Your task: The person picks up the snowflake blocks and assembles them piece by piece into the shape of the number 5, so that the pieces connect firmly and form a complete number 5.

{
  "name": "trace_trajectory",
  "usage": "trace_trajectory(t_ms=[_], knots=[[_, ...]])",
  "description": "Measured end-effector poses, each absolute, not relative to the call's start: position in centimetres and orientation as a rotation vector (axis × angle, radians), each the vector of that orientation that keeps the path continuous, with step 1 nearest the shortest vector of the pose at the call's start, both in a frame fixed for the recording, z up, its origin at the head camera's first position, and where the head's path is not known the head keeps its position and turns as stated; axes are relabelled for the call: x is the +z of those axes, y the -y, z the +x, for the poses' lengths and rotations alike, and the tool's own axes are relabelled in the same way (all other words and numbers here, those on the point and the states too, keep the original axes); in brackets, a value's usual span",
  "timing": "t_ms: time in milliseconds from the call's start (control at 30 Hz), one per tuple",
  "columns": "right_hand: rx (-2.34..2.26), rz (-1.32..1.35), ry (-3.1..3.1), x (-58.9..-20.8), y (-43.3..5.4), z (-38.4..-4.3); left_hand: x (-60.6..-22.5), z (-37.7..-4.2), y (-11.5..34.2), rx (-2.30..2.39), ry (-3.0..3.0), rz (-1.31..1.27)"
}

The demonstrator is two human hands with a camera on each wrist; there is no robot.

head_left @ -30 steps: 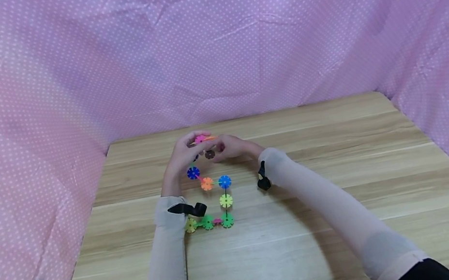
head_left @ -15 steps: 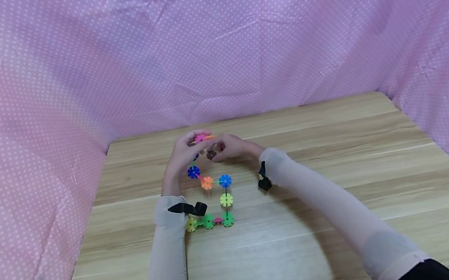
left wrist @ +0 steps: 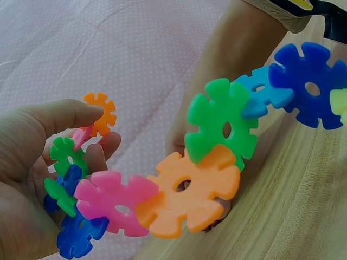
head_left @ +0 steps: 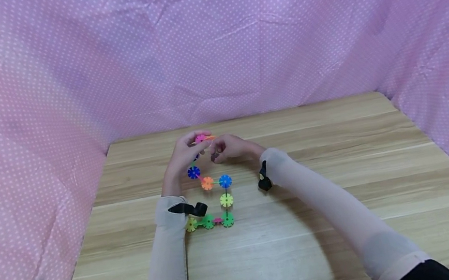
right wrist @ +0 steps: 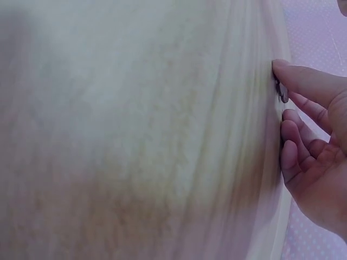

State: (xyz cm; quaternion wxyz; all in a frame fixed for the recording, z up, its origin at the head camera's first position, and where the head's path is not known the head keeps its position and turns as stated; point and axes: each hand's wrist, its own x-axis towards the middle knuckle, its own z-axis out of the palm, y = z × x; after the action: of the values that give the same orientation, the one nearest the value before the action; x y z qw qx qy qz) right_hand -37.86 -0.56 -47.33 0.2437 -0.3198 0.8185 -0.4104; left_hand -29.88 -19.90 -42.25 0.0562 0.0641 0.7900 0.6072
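Observation:
A chain of colourful notched snowflake discs point(head_left: 207, 183) zigzags over the table, its far end lifted. My left hand point(head_left: 180, 159) grips that far end near the table's back. In the left wrist view, the thumb touches a small orange disc point(left wrist: 101, 115), while a green disc point(left wrist: 68, 155) and blue ones lie by the palm. Pink point(left wrist: 116, 202) and larger orange discs point(left wrist: 187, 189) stretch away from the fingers. My right hand point(head_left: 231, 147) pinches a dark brown disc point(head_left: 215, 157) beside the left hand, apart from the chain. The right wrist view shows only its thin edge point(right wrist: 282, 92).
The chain's near part, with a green disc point(head_left: 228, 219) at its corner, lies beside the left sleeve point(head_left: 164, 257), which partly covers its end. A wooden table point(head_left: 347, 189) extends around, with pink dotted cloth point(head_left: 211, 54) behind and at both sides.
My right hand's brown disc has moved slightly right and down, away from the left hand, and tilted. The left hand and the chain have barely moved.

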Motion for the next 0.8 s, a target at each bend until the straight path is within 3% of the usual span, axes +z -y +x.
trace_trajectory(t_ms=[400, 800], knots=[[-1.237, -0.768, -2.165, -46.8, -1.2, -37.6, -42.1, -29.8, 19.7, 1.874, -2.374, 0.193], [-1.472, -0.434, -2.203, -46.9, -3.2, -35.6, -42.1, -30.1, 19.5, 1.879, -2.332, 0.156]])
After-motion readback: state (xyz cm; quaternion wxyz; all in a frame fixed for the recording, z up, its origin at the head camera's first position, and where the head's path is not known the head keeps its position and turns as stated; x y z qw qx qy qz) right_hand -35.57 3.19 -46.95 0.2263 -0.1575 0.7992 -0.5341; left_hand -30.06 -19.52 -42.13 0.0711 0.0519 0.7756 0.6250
